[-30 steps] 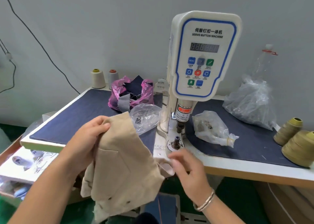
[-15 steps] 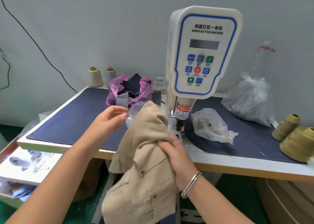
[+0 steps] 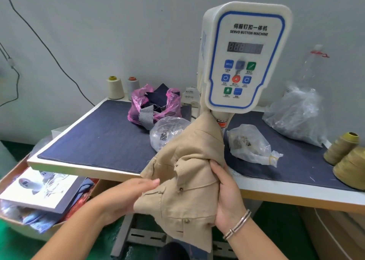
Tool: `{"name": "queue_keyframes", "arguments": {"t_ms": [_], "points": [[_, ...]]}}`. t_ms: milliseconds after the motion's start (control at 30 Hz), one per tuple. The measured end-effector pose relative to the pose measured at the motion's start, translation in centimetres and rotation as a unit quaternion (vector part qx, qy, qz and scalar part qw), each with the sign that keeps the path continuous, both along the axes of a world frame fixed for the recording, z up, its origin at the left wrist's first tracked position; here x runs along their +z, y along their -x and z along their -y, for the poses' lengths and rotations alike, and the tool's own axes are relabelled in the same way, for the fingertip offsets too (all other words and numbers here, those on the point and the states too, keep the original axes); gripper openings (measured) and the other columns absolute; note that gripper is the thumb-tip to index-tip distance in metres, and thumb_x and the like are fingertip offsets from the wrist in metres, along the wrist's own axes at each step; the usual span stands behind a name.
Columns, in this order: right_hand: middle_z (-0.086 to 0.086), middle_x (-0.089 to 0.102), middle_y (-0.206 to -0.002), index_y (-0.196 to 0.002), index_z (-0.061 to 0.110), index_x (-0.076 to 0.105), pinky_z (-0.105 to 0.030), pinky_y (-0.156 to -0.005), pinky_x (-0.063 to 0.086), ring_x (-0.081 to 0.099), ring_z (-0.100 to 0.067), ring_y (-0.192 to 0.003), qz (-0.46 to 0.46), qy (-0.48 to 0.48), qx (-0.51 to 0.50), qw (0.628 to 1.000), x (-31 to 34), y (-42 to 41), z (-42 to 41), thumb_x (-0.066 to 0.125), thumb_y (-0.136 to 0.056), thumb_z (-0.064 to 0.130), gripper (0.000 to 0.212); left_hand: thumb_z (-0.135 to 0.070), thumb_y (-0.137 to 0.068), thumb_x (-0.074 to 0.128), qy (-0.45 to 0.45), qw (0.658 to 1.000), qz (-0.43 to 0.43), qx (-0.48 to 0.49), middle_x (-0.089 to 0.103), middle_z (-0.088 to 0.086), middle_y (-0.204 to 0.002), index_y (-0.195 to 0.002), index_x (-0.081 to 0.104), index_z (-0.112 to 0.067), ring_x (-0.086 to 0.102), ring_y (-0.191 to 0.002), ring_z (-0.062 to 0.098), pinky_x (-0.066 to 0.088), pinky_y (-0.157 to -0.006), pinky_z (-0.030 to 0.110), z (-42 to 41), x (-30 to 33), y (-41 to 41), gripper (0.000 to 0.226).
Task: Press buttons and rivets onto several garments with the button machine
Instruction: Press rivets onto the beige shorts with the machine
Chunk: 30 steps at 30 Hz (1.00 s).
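Observation:
A beige garment (image 3: 189,173) with metal buttons hangs bunched in front of the white servo button machine (image 3: 245,56), its top corner reaching up under the machine's head and hiding the press post and die. My left hand (image 3: 126,194) grips the garment's left edge near the table's front. My right hand (image 3: 227,196), with a silver bracelet on its wrist, holds the garment's right side, fingers curled into the cloth. Two clear bags of small metal parts (image 3: 166,135) (image 3: 248,143) lie on either side of the machine's base.
The table (image 3: 102,139) has a dark blue denim cover. A pink bag of fabric scraps (image 3: 154,105) and two thread cones (image 3: 115,88) stand at the back. A large clear bag (image 3: 296,113) and olive thread cones (image 3: 349,161) sit right. A box of items (image 3: 39,184) lies lower left.
The garment rose from below the table's edge up in front of the machine, covering the press post. My left hand let go near the top and came down onto the garment's left edge.

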State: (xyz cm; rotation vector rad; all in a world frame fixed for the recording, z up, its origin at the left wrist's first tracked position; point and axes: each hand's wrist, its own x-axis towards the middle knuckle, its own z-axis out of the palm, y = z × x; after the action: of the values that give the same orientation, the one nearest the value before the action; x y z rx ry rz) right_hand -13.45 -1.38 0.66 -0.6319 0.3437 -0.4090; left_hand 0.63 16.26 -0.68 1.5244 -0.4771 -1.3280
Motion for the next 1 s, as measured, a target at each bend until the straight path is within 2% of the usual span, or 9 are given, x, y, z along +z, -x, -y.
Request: {"name": "queue_keyframes", "arguments": {"t_ms": [67, 167, 267, 367, 500, 600, 767, 900, 1000], "points": [[-0.013, 0.067, -0.116, -0.123, 0.019, 0.06, -0.042, -0.083, 0.054, 0.066, -0.029, -0.105, 0.0, 0.019, -0.003, 1.0, -0.4, 0.4, -0.3, 0.074, -0.063, 0.026, 0.062, -0.032, -0.066, 0.085, 0.057, 0.994, -0.047, 0.084, 0.073, 0.003, -0.109, -0.115, 0.068, -0.019, 0.07, -0.094, 0.017, 0.057, -0.07, 0.027, 0.7, 0.2, 0.0, 0.054], [-0.014, 0.064, -0.123, -0.127, 0.019, 0.056, -0.042, -0.086, 0.053, 0.063, -0.029, -0.111, 0.009, 0.032, -0.005, 0.999, -1.2, 1.0, -0.8, 0.073, -0.067, 0.023, 0.063, 0.003, -0.064, 0.071, 0.133, 0.968, -0.079, 0.196, 0.072, 0.007, -0.109, -0.122, 0.058, -0.018, 0.071, -0.084, 0.019, 0.057, -0.069, 0.031, 1.7, 1.5, -0.2, 0.063], [-0.013, 0.063, -0.124, -0.13, 0.019, 0.054, -0.038, -0.08, 0.055, 0.062, -0.03, -0.112, 0.042, 0.019, 0.015, 0.999, -1.6, 1.7, -1.0, 0.067, -0.075, 0.014, 0.057, 0.0, -0.066, 0.06, 0.205, 0.94, -0.086, 0.26, 0.071, 0.003, -0.085, -0.115, 0.062, -0.022, 0.063, -0.062, 0.013, 0.049, -0.065, 0.034, 2.2, 3.4, -0.1, 0.053], [-0.005, 0.07, -0.111, -0.125, 0.022, 0.053, -0.034, -0.08, 0.056, 0.067, -0.021, -0.102, -0.075, 0.131, 0.012, 0.989, -2.2, 2.3, -0.6, 0.07, -0.073, 0.015, 0.055, -0.003, -0.072, 0.062, 0.247, 0.935, -0.047, 0.252, 0.069, 0.001, -0.083, -0.113, 0.064, -0.026, 0.064, -0.063, 0.014, 0.055, -0.06, 0.032, 2.0, 5.5, 0.1, 0.047], [0.008, 0.064, -0.106, -0.109, 0.037, 0.042, -0.028, -0.092, 0.05, 0.062, -0.001, -0.091, -0.248, 0.375, 0.048, 0.892, -2.1, 3.4, -0.3, 0.069, -0.085, 0.018, 0.041, -0.005, -0.072, 0.063, 0.287, 0.921, 0.016, 0.263, 0.069, 0.001, -0.077, -0.107, 0.071, -0.029, 0.066, -0.057, 0.013, 0.053, -0.047, 0.024, 1.7, 7.8, 0.2, 0.043], [0.011, 0.06, -0.092, -0.102, 0.045, 0.051, -0.011, -0.073, 0.046, 0.057, 0.001, -0.079, -0.207, 0.494, -0.026, 0.844, -1.2, 4.2, -0.5, 0.067, -0.085, 0.017, 0.036, 0.0, -0.07, 0.061, 0.307, 0.916, 0.055, 0.253, 0.067, 0.001, -0.072, -0.103, 0.073, -0.031, 0.062, -0.053, 0.011, 0.052, -0.048, 0.021, 1.9, 8.8, -0.1, 0.046], [0.016, 0.055, -0.093, -0.093, 0.038, 0.06, -0.009, -0.074, 0.043, 0.056, -0.005, -0.087, -0.067, 0.628, -0.14, 0.762, 1.9, 3.6, -0.6, 0.058, -0.084, 0.019, 0.021, 0.002, -0.07, 0.053, 0.313, 0.931, 0.159, 0.098, 0.059, 0.005, -0.068, -0.108, 0.07, -0.026, 0.054, -0.053, 0.013, 0.048, -0.051, 0.019, 2.5, 10.5, -0.6, 0.051], [0.023, 0.046, -0.136, -0.13, 0.039, 0.046, -0.017, -0.106, 0.032, 0.038, 0.002, -0.13, 0.024, 0.547, 0.083, 0.833, 3.4, 0.3, 1.0, 0.06, -0.083, 0.023, 0.051, -0.002, -0.069, 0.057, 0.3, 0.929, 0.206, -0.065, 0.054, 0.008, -0.068, -0.104, 0.07, -0.022, 0.048, -0.055, 0.014, 0.042, -0.049, 0.019, 3.5, 12.1, -1.0, 0.042], [0.018, 0.044, -0.141, -0.14, 0.044, 0.033, -0.043, -0.116, 0.022, 0.034, -0.003, -0.136, 0.039, 0.551, 0.244, 0.797, 2.7, -3.1, 2.3, 0.057, -0.086, 0.05, 0.06, 0.003, -0.067, 0.048, 0.295, 0.919, 0.244, -0.093, 0.059, 0.004, -0.07, -0.082, 0.072, -0.021, 0.054, -0.059, 0.011, 0.045, -0.052, 0.017, 4.3, 13.4, -1.2, 0.037]]}}
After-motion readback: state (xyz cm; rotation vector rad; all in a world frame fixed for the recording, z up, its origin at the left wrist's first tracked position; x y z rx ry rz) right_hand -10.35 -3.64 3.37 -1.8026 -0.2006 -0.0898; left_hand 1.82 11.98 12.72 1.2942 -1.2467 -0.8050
